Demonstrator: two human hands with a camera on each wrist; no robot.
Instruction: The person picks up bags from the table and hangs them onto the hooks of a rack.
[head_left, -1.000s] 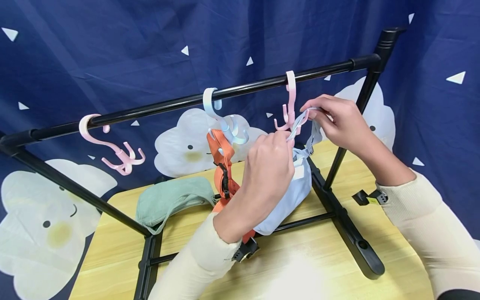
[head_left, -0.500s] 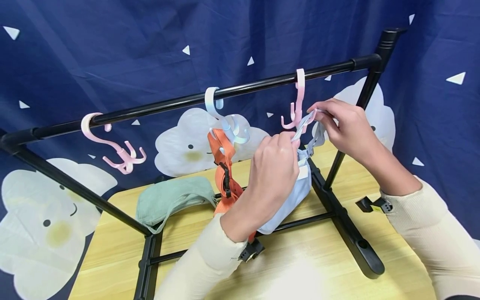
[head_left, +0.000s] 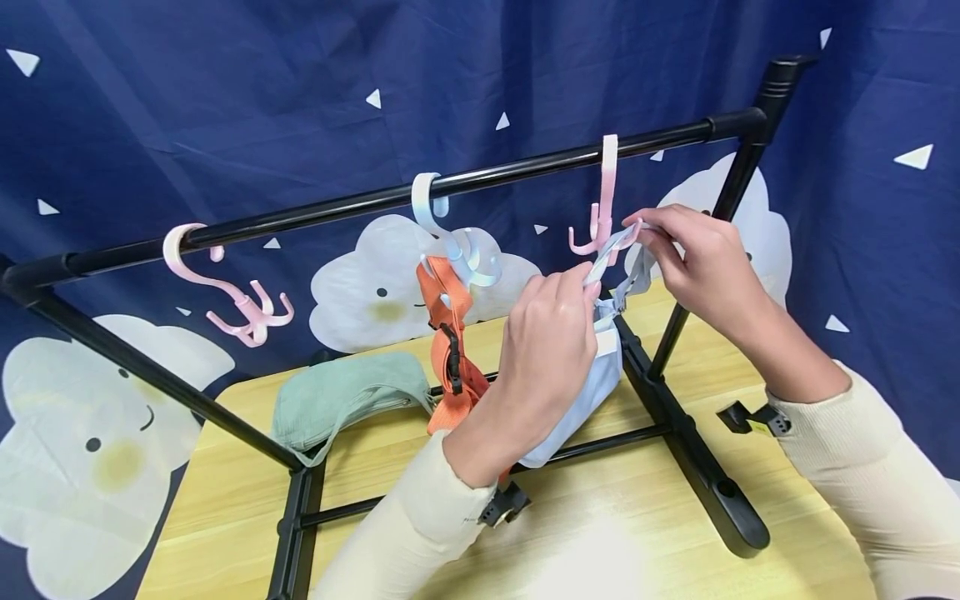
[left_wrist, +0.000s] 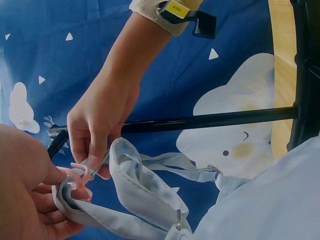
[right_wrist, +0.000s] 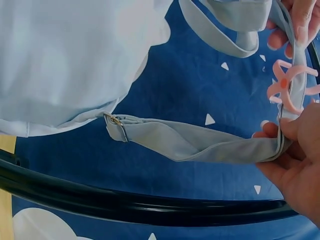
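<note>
A light blue bag [head_left: 581,408] hangs below my hands by its strap [right_wrist: 200,142], which has a metal buckle. My left hand [head_left: 551,342] grips one stretch of the strap, and my right hand [head_left: 701,258] pinches another farther right. Between them the strap lies against a prong of the right pink hook [head_left: 606,192]. In the right wrist view the strap runs across the pink prongs [right_wrist: 284,85]. Much of the bag is hidden behind my left hand and forearm in the head view.
The hook hangs from a black rack bar [head_left: 517,173]. A blue hook [head_left: 450,242] carries an orange strap [head_left: 450,333]; another pink hook [head_left: 251,317] hangs at left. A green bag [head_left: 348,396] lies on the wooden table [head_left: 600,533]. A patterned curtain [head_left: 300,100] stands behind.
Both hands have shifted a little to the right with the strap. The right pink hook has slid right along the bar, and the strap stays gripped in both hands.
</note>
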